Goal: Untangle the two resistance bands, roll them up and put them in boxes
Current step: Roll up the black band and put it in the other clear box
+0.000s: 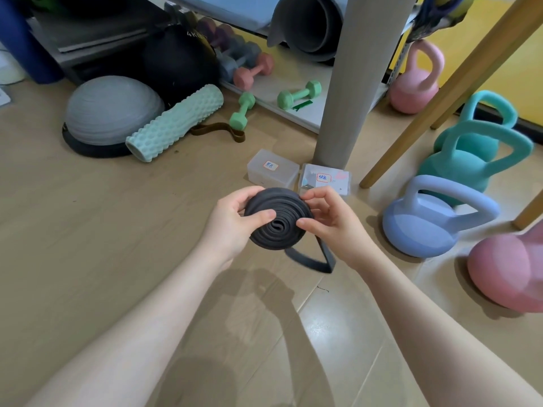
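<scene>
Item: black resistance band (277,221), flat rubber strip, wound into a near-complete coil and held in the air above the floor (88,230).

Grip: left hand (235,218) curled round the coil's left edge, thumb pressed on its face; right hand (329,218) pinching the right edge, thumb on the outer windings.

Loose tail (316,258): hung below the right grip, not yet wound.

Handling, judged: light, soft, springy; likely to unwind if released; best held across face and rim.

Beyond the grip: two clear boxes (271,171), side by side. Farther beyond and left: brown band (219,130) lying unrolled.
</scene>
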Tool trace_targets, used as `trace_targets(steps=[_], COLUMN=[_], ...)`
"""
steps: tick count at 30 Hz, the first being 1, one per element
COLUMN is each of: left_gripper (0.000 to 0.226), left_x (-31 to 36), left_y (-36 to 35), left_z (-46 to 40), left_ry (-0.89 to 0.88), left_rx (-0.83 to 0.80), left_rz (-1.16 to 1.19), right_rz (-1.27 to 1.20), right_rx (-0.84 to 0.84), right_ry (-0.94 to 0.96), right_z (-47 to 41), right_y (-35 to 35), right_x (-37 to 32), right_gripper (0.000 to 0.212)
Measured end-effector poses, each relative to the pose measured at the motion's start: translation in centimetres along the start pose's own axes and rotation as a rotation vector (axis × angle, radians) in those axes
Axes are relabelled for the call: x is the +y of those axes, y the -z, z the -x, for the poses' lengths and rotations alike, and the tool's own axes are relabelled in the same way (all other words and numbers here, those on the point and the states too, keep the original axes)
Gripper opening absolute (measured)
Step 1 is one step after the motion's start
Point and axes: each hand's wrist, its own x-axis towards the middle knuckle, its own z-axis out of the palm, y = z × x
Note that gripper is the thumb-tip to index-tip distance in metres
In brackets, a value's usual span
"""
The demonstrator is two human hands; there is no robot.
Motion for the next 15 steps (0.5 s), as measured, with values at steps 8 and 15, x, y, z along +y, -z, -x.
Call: trace_targets(steps=[8,15], left_gripper=[0.026,0.034], left_x=[-1.0,-0.3], left_y=[1.9,2.0], left_z=[0.5,0.5], left_ry=[0.168,-0.198], left_rx=[-0.222,-0.282], left_rz=[-0.193,-0.511], right_rz=[0.202,0.332], right_rx=[-0.041,-0.068], right_ry=[0.023,0.074], right_z=[0.2,0.6], right_y=[-1.7,-2.5], right_x=[-0.2,-0.6], right_gripper=[0.022,0.026])
